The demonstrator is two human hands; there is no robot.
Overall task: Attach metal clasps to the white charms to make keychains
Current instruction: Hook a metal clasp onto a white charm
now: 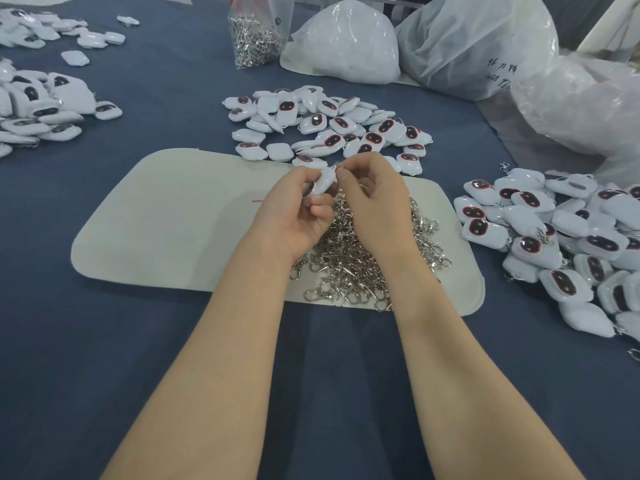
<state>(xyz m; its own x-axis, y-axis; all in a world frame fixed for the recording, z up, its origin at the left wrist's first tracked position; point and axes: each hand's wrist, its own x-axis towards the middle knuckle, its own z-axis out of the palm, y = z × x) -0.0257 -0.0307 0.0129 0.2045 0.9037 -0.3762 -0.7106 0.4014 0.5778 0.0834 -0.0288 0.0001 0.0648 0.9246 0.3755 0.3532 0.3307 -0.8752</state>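
- Landmark: cream mat [166, 223] on the blue cloth; all places are given from it.
- Left hand [294, 209], above the mat's far-middle, grips one white charm [325, 180], fingers curled round its body.
- Right hand [374, 199], just beside the left, pinches a small metal clasp [338, 165] at the charm's top edge. The contact point is too small to tell whether the ring is through the loop.
- Step in hand, as judged: joining one clasp to the held charm; not confirmed closed.
- Next move, as judged: keep the charm steady, seat the ring fully in the loop, then drop the finished piece onto the pile right of the mat [554, 237], where some charms show metal fittings.
- Supply: loose clasp heap [363, 258] on the mat's right half, under both hands; bare charms [329, 126] just beyond the mat's far edge.
- More charms [34, 109] well left of the mat.
- Clear bag of clasps [254, 36] and white plastic sacks [346, 39] far beyond the mat.
- Writing: dark handwritten marks [502, 71] on one sack, possibly starting "96"; the rest is unreadable. No brand seen; the charms carry only a dark oval with a red rim.
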